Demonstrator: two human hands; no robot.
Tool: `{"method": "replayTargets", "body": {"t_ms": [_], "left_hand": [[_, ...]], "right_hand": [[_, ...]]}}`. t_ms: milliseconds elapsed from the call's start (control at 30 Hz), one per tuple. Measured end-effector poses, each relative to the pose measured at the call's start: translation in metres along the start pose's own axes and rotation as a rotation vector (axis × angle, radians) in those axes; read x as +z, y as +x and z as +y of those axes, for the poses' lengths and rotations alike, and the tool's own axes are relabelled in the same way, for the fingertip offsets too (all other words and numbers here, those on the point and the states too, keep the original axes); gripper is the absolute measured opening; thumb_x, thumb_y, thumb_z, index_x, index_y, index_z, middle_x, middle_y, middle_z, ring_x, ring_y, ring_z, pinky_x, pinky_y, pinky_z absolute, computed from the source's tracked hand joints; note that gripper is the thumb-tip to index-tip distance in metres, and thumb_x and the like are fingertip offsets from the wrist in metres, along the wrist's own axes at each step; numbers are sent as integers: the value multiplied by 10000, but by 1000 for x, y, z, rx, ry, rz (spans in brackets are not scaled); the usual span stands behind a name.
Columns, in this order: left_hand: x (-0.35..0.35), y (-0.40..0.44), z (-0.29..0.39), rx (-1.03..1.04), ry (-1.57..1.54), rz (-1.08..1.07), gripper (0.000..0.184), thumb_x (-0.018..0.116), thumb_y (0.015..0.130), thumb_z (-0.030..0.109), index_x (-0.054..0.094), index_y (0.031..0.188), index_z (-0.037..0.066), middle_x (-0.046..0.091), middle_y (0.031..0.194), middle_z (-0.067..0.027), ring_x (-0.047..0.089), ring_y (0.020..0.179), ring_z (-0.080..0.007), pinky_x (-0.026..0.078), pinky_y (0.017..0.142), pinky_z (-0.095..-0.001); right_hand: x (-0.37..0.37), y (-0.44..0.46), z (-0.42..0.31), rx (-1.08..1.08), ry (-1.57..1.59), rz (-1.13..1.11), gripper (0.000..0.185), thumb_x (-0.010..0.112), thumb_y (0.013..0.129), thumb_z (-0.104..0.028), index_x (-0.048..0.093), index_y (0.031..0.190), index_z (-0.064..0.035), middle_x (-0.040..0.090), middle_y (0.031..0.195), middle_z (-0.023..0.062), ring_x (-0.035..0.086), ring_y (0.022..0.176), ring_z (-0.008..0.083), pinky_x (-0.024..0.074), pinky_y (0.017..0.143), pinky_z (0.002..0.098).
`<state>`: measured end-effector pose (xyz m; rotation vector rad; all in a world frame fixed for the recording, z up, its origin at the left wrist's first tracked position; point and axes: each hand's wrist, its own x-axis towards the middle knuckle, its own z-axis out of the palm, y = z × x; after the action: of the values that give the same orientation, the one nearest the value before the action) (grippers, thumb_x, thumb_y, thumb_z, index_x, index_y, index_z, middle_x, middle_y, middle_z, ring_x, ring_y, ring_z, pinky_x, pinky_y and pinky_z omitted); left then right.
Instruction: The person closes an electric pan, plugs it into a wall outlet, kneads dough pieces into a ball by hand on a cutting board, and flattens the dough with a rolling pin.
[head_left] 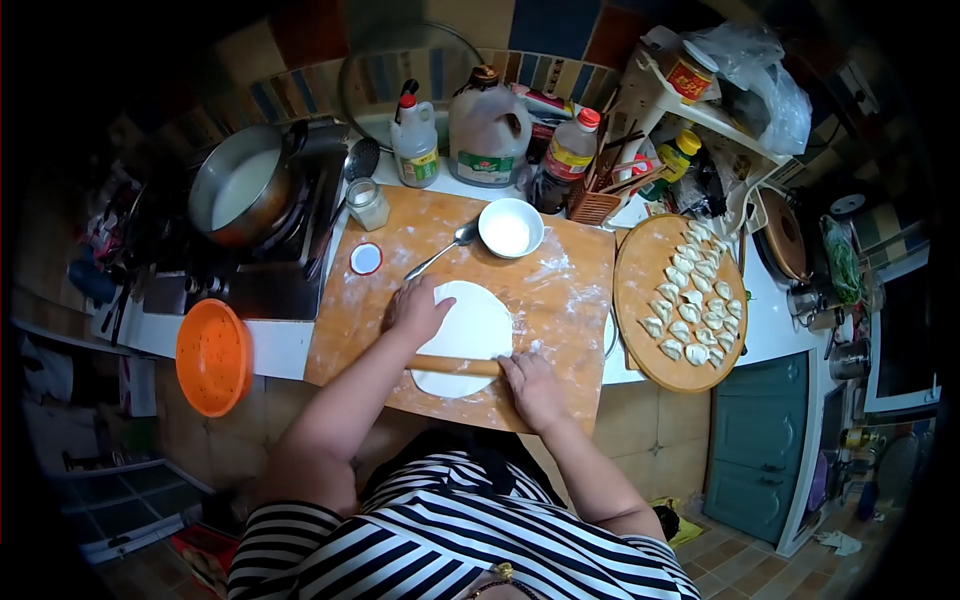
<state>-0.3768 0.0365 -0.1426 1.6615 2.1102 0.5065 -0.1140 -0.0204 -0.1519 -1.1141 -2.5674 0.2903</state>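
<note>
A flat white sheet of dough (462, 325) lies on the floured wooden board (570, 290). Across its lower part rests a wooden rolling pin (455, 366). My left hand (417, 310) lies at the dough's upper left edge with its fingers spread, off the pin. At the pin's right end, my right hand (533, 388) has its fingers around the wood. Beyond the dough stand a white bowl (510, 228) with white powder and a metal spoon (440, 250).
A round board (640, 330) with several dumplings lies at the right. An orange colander (214, 357) sits at the left, near the stove with a pot (238, 185). An open jar (368, 205), its lid (366, 259) and bottles (490, 130) stand at the back.
</note>
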Motion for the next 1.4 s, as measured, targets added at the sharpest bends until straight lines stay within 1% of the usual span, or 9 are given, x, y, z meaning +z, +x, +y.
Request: {"method": "replayTargets", "body": {"t_ms": [167,300,533,800,967,1067,1167,1200,1400], "left_hand": [[-6,38,11,-151,40,-467,465,851,712,330,693,1066,73,660,1176,-131,623,1088,-313,485,944,-389],[14,40,15,311,-40,-303,397,800,751,264,701,1102,105,693,1075,-140,646,1037,-300,491,909,-387],[64,49,119,686,66,-549,230,708,825,281,692,971,104,693,987,-108,629,1002,-323,483,854,-422],[29,31,10,-51,71,-208,360,542,956,332,624,1169,54,682,1091,-210,640,1016,-396,502,861,-473],[-34,-23,-35,-212,164,-498,347,591,934,289,613,1175,41,663,1120,-240,638,1026,-413,503,879,-493],[-46,-53,-25,-237,194,-124,347,594,932,281,633,1200,64,659,1160,-212,621,1093,-385,477,954,-446],[-24,-59,-19,197,130,22,529,552,945,372,552,1317,-5,519,1397,-211,438,1348,-361,313,1145,-443],[-9,-54,-20,224,210,46,579,541,951,387,497,1360,-21,454,1449,-210,370,1390,-352,260,1170,-435],[17,8,-17,148,313,112,794,534,954,446,273,1489,-79,212,1596,-227,145,1506,-320,86,1230,-439]], "right_hand": [[-11,-34,4,-9,30,33,398,581,846,-103,596,1243,-78,612,1072,100,581,1009,284,471,911,394],[-18,-62,7,59,76,-4,410,570,851,-93,591,1260,-82,617,1107,99,582,1048,282,467,922,391],[-19,-69,10,63,105,32,414,564,851,-85,594,1264,-92,632,1092,90,596,1029,287,476,910,397],[-21,-55,21,21,139,36,413,576,835,-67,601,1246,-89,631,1063,89,594,1001,279,477,890,395],[-20,-29,25,-41,135,-1,426,589,823,-62,596,1249,-85,630,1043,84,593,966,272,479,873,389],[-21,-4,27,-48,138,-50,392,597,855,-85,593,1246,-61,624,1091,119,585,1042,304,470,921,415],[-12,30,27,43,144,-34,416,587,916,-177,546,1294,-8,577,1252,187,507,1242,355,402,1057,446],[1,38,31,153,68,-111,526,534,962,-285,470,1364,49,448,1441,244,353,1400,386,284,1165,455],[44,119,77,448,-101,-37,616,471,983,-348,396,1435,64,322,1544,252,287,1448,377,243,1185,481]]}}
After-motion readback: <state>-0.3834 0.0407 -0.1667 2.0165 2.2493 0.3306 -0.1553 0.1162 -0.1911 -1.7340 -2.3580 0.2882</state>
